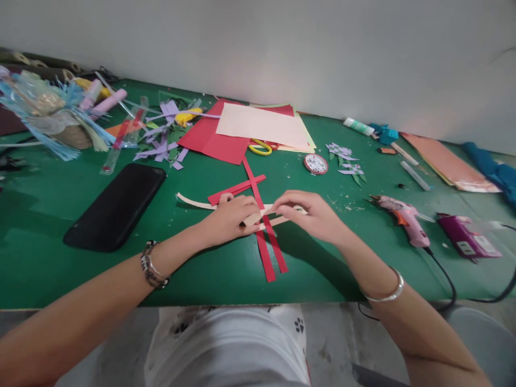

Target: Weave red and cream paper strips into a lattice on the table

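Note:
Red paper strips [264, 255] and pale cream paper strips [191, 201] cross one another on the green table in front of me. My left hand [231, 217] lies over the crossing with bent fingers, holding the strips against the tabletop. A folded-over part of a cream strip shows beside its fingertips. From the right, my right hand [308, 212] pinches a cream strip between thumb and fingers, slightly above the red ones. The fingers partly hide the place where the strips overlap.
A black phone-like slab [116, 207] lies left. Behind are lilac paper scraps [163, 142], red sheets [209, 134], a cream sheet [262, 126] and yellow-handled scissors [261, 148]. A pink glue gun [403, 215] with a cord and a purple box [467, 236] sit right.

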`<action>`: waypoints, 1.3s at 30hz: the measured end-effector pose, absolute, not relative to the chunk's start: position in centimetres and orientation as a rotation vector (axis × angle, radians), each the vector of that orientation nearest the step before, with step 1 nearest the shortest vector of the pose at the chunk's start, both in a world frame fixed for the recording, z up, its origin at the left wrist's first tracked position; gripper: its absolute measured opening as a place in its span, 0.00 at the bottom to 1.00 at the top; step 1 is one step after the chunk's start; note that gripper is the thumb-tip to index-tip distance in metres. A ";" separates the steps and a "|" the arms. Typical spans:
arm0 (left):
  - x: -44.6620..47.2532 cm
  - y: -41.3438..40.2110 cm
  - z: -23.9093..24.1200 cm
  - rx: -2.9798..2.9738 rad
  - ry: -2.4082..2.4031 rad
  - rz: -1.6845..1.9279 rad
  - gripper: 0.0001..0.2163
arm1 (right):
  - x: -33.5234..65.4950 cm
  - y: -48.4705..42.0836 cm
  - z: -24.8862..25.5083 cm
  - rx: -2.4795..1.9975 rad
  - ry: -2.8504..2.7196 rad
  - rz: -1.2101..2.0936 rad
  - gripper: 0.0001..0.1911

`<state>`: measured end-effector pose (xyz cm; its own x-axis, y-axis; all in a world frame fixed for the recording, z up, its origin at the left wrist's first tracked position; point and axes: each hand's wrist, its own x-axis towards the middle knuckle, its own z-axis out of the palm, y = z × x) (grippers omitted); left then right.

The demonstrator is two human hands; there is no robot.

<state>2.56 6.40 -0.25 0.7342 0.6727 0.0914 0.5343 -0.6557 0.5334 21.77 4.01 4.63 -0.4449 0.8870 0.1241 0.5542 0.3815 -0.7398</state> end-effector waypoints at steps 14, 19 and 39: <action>2.4 6.5 -0.3 2.435 0.912 0.417 0.07 | 26.3 1.7 1.9 -1.447 -2.413 0.147 0.10; 2.3 6.3 -0.2 2.442 0.915 0.425 0.07 | 25.2 1.7 1.3 -1.647 -2.456 -0.032 0.10; 2.3 6.4 -0.2 2.536 0.908 0.329 0.09 | 23.5 1.4 1.9 -1.355 -2.543 -0.491 0.12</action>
